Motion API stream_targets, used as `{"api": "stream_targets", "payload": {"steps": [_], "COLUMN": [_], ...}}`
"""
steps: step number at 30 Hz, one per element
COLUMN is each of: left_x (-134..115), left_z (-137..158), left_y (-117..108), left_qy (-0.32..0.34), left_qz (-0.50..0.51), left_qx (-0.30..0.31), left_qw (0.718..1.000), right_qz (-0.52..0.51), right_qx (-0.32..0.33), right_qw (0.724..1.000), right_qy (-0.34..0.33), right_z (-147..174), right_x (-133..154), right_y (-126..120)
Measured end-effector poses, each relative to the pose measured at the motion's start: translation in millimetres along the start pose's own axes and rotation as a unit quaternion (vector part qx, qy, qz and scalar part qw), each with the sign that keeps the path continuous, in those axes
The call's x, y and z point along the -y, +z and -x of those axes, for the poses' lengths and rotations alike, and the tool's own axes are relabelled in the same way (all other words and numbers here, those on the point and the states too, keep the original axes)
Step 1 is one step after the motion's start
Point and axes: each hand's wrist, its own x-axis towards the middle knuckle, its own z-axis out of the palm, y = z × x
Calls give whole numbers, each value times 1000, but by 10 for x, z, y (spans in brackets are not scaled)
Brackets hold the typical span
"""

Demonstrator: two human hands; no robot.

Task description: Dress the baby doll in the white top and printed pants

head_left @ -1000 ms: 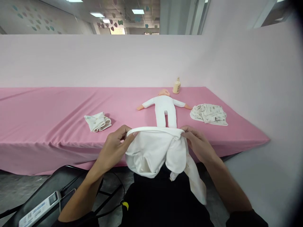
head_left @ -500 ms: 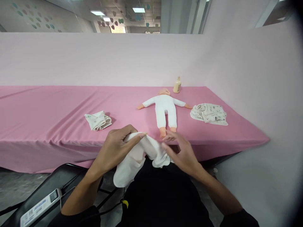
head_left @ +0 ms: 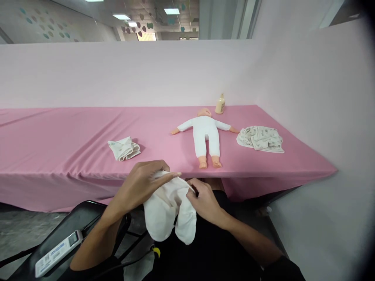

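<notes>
A small pair of white footed baby pants (head_left: pixel 164 212) hangs in front of my lap, its two rounded leg ends pointing down. My left hand (head_left: pixel 146 185) pinches the top edge on the left, thumb laid along the cloth. At the right end of that edge, my right hand (head_left: pixel 205 199) has its fingers closed on the fabric. Beyond my hands a baby doll (head_left: pixel 206 134) in a white long-sleeved suit lies on its back, arms spread and bare feet toward me.
A pink cloth (head_left: pixel 73 136) covers the table. On it are a folded printed cloth (head_left: pixel 124 148) at left, a crumpled printed cloth (head_left: pixel 260 139) at right and a pump bottle (head_left: pixel 220 104) behind the doll. A black chair (head_left: pixel 96 210) with a white device (head_left: pixel 58 253) stands at lower left.
My right hand has moved down and left and closed on the pants' edge. Both legs of the pants now hang down, where one was swung out to the right.
</notes>
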Motion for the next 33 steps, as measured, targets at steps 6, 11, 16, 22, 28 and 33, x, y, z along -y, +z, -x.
{"api": "stream_targets", "payload": {"steps": [6,11,16,22,28,33], "left_x": [191,219,282,297,605,1084], "left_z": [-6,5,-11,-73,-591,-1371], "left_y": [-162,-387,-544,-648,-516,30], "left_qy": [-37,-57,27,50,18,-21], "left_qz": [9,-13,-73,-108,-196,-259], "left_qx": [-11,-79,-87,-120,-155,-152], "left_qw": [999,995,993,986,968,954], "right_qz": [185,260,175,108,-68,-203], "right_qx": [-2,27,15,-28,41,124], "right_qw": [983,965,984,994,991,957], "right_qy": [-3,-10,1,12,106,167], "right_z": [-242,-203,-236,-329,-375,-482], "right_x": [-265,-317,-233,113,509,426], "right_y": [-310,-676,-1153,-1550,-1519,-1118]}}
